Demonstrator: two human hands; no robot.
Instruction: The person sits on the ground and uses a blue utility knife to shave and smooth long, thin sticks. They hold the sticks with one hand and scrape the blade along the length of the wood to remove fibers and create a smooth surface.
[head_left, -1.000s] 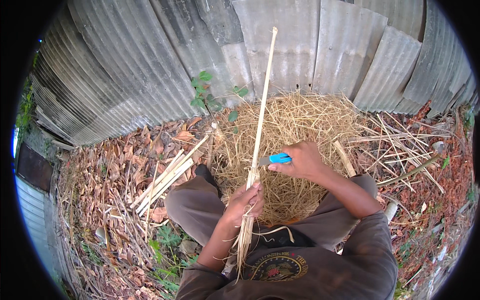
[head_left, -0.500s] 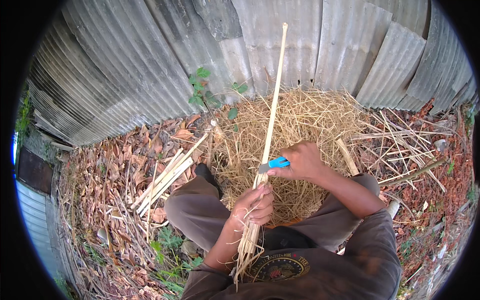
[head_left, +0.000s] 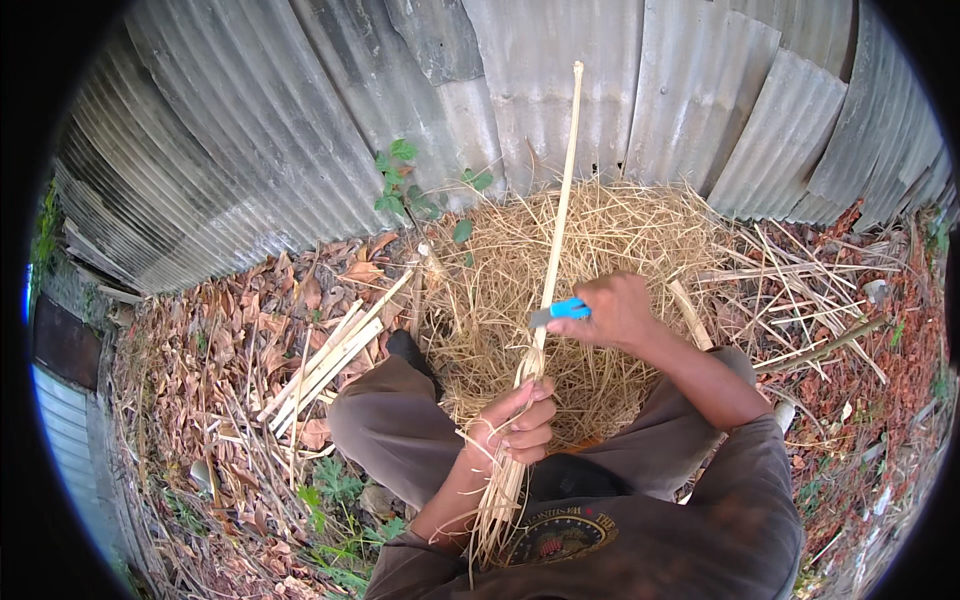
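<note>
On my feed, far left, pale slats (head_left: 330, 372) lie over dry leaves (head_left: 240, 330). Now the left hand (head_left: 517, 420): I see its fingers wrapped around the shredded lower end of a stick (head_left: 562, 220), slanting up above straw (head_left: 650, 230). A blue knife (head_left: 571, 309) crosses it, clenched in the right hand's (head_left: 614, 308) fingers; rightmost, crisscrossed twigs (head_left: 790, 269).

Knife (head_left: 567, 309) partly hidden by right hand (head_left: 615, 312); shirt (head_left: 690, 535) cut off below

Knife handle (head_left: 571, 308) probably plastic; stick (head_left: 564, 200) matt wood.
</note>
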